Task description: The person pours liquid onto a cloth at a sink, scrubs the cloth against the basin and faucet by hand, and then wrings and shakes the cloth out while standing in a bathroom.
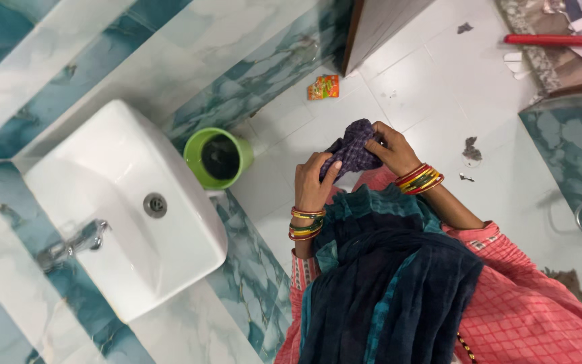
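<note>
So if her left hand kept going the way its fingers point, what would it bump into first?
Probably the purple cloth the left hand already grips; beyond it, the right hand. Depth is unclear.

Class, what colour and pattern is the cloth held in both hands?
Dark purple cloth with a checked pattern; head view.

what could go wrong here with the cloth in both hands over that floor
The purple cloth is bunched between the left hand and right hand; it could slip onto the white floor, which shows dark debris. The green bucket beside the sink stands near enough to be knocked over.
</note>
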